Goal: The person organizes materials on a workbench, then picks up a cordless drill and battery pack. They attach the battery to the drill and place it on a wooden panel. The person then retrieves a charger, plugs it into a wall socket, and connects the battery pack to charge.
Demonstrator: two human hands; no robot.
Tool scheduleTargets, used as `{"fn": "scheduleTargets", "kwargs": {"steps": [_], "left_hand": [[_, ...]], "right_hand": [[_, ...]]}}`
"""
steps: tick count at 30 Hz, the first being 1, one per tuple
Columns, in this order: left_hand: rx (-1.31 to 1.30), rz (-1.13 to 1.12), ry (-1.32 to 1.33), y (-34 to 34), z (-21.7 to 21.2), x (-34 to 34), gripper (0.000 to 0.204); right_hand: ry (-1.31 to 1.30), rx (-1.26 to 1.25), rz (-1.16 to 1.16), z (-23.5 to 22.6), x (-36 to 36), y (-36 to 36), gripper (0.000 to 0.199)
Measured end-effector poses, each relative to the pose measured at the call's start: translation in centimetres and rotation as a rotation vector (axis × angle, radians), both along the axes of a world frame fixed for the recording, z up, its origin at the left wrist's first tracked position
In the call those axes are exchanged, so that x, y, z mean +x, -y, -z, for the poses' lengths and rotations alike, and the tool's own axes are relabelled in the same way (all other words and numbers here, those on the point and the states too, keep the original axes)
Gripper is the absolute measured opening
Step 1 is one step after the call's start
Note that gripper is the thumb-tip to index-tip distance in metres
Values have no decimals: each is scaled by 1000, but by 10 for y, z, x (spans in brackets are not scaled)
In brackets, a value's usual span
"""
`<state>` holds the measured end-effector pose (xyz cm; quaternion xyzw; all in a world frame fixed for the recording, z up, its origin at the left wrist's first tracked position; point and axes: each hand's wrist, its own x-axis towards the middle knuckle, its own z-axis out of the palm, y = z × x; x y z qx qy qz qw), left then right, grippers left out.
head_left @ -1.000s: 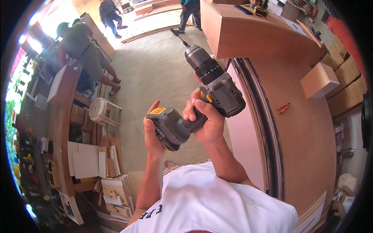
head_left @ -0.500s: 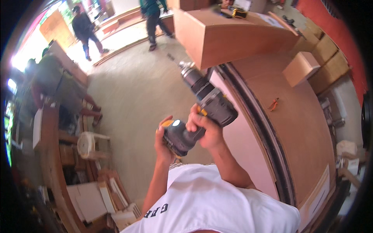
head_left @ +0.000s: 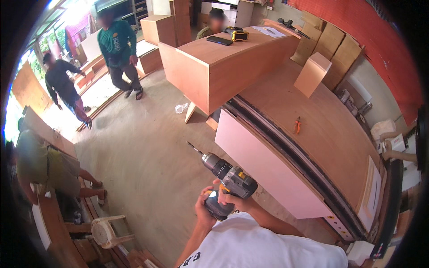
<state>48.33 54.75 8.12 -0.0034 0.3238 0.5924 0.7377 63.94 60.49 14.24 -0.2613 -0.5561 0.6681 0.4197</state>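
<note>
Compared with the earlier frame, the cordless drill (head_left: 225,176) sits lower and closer to the white shirt (head_left: 263,248), bit aimed up-left over the concrete floor (head_left: 147,147). Right hand (head_left: 237,202) wraps the grip, fingers curled tight; left hand (head_left: 204,213) cups the battery base, fingers pressed together. Judged handling: rigid, moderately heavy, weight low in the battery; hold at the rubbery grip, never at the chuck. Small plywood box (head_left: 313,73) stands on the long workbench (head_left: 321,129); stacked brown cartons (head_left: 333,44) line the red wall; orange pliers (head_left: 297,125) lie nearby.
</note>
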Motion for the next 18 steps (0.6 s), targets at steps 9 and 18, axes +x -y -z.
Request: {"fn": "scheduleTargets", "kwargs": {"steps": [9, 18], "left_hand": [[20, 268, -87, -108, 18, 14, 39], [120, 458, -372, -306, 20, 104, 55]], "right_hand": [[-102, -167, 209, 37, 46, -51, 41], [-292, -329, 394, 67, 150, -221, 73]]}}
